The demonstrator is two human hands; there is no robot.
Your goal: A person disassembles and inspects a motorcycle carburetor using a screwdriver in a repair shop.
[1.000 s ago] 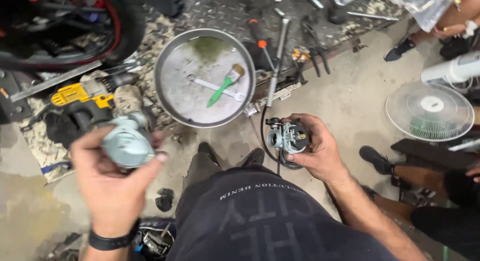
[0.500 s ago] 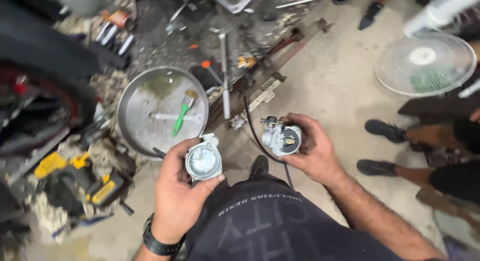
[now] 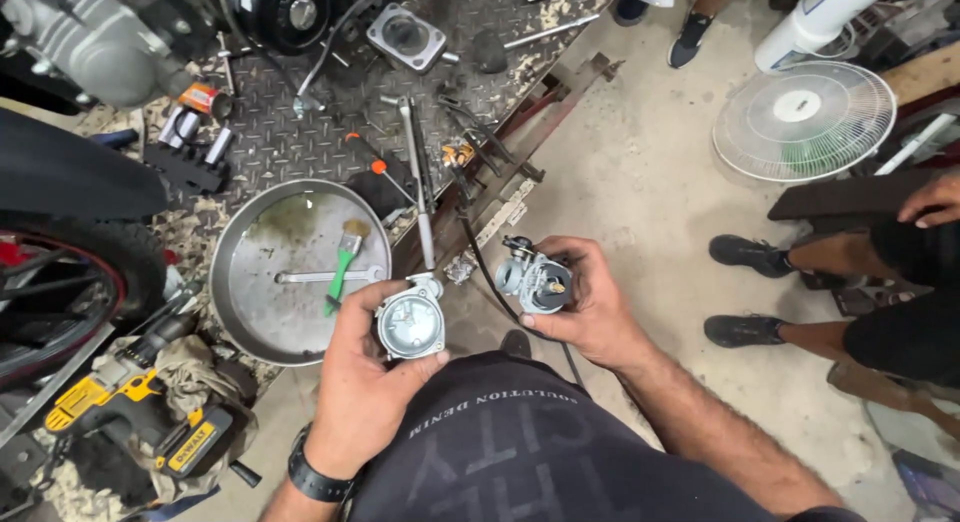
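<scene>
Left: yellow cordless drill (image 3: 120, 402) on rags, beside a round metal pan (image 3: 262, 302) holding a green-handled brush (image 3: 342, 264). Centre: left hand (image 3: 365, 382), fingers curled around a grey carburetor bowl (image 3: 410, 322) held face-up. Right hand (image 3: 590, 307), fingers closed on the carburetor body (image 3: 532, 280), near but apart from the bowl. Checker-plate surface (image 3: 290, 142) above; concrete floor (image 3: 640, 182) and floor fan (image 3: 803, 120) at right.

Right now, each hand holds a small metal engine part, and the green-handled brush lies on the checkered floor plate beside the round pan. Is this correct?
Not quite. The left hand and right hand do each hold a metal part, but the green-handled brush lies inside the round pan, next to a wrench, not on the floor plate. The head view shows it.
</scene>
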